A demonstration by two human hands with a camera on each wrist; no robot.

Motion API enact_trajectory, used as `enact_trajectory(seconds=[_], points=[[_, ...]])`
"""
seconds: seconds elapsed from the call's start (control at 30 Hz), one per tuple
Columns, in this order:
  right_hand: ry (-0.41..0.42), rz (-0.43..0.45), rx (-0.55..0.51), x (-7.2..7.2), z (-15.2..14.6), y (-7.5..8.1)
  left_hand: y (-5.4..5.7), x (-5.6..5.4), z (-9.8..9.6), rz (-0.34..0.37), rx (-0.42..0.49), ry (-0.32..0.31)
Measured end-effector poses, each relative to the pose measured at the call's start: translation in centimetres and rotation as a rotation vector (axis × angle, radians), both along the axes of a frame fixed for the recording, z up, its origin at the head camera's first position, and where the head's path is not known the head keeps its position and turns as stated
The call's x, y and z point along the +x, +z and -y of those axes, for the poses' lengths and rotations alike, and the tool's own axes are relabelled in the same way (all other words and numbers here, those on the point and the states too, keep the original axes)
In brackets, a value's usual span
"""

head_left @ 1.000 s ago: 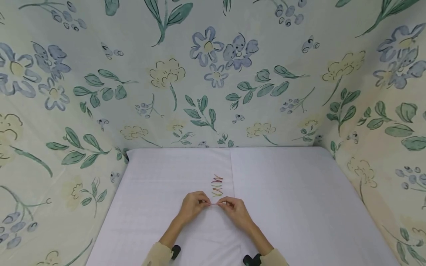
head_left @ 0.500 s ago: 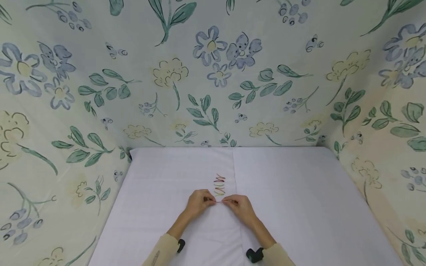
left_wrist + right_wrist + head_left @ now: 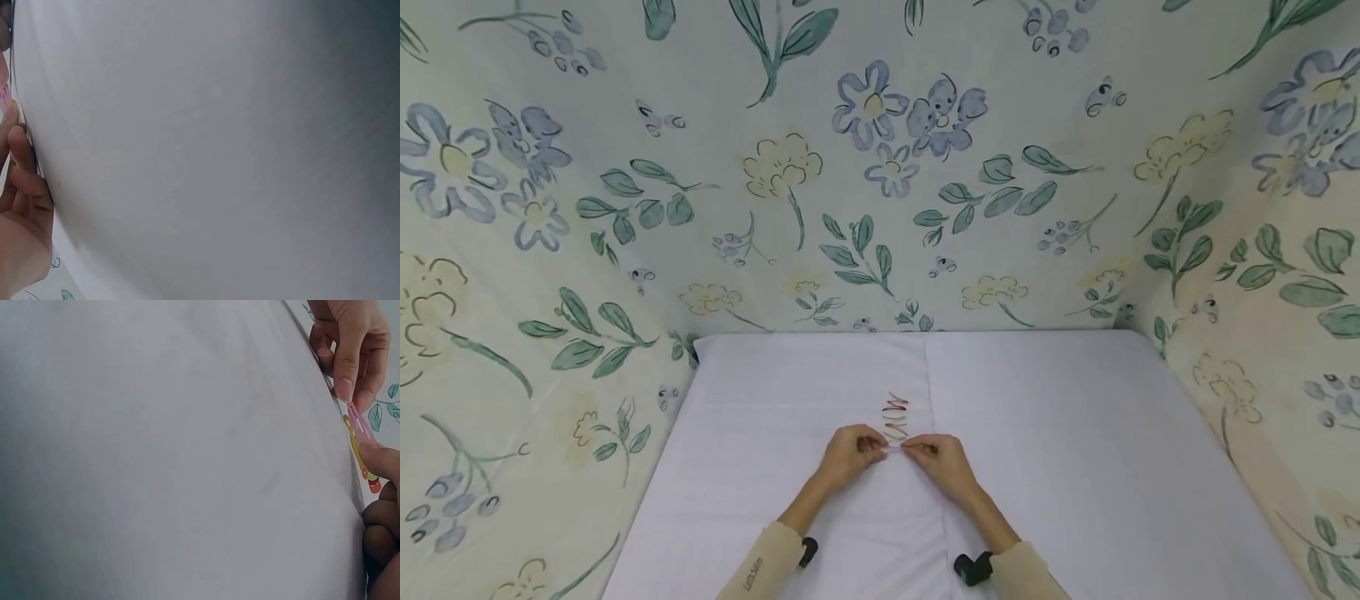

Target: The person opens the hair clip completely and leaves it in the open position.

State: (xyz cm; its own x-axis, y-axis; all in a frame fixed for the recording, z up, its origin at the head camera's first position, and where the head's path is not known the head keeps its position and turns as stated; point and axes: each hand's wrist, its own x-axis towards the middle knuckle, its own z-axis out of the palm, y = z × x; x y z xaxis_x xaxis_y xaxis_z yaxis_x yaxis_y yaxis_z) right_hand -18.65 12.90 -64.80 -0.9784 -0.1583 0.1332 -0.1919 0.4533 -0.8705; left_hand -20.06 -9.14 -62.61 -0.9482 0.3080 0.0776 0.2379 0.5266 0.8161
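Observation:
A pink snap hair clip (image 3: 360,425) spans the gap between both hands, one end in each. In the head view my left hand (image 3: 850,452) pinches its left end between thumb and fingertips. Opposite, my right hand (image 3: 943,462) pinches the right end. Just beyond the fingertips, a column of slim hair clips (image 3: 895,407) in red, orange and yellow shades lies on the white cloth, some slanted in a zigzag. The right wrist view shows a yellow hair clip (image 3: 349,425) right behind the pink one. Only a bit of pink shows beside the left hand (image 3: 22,181) in the left wrist view.
White cloth (image 3: 1075,450) covers the table, with a seam running front to back right of the clips. Floral fabric (image 3: 880,167) hangs behind and at both sides. Dark wrist cameras (image 3: 973,569) sit by the beige sleeves (image 3: 767,567).
Both hands have shifted slightly away from the body with the pink hair clip, closer to the near end of the column. Their pinch on it stays the same. The head view has swung a little.

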Motion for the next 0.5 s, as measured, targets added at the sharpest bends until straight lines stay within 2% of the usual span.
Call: enact_trajectory(seconds=[0.33, 0.5], points=[[-0.049, -0.066, -0.001, -0.02, 0.45, -0.31, -0.21, -0.03, 0.25, 0.037, 0.004, 0.024], [-0.078, -0.034, 0.014, 0.04, 0.50, -0.09, -0.25, -0.07, 0.20, 0.041, -0.006, 0.021]])
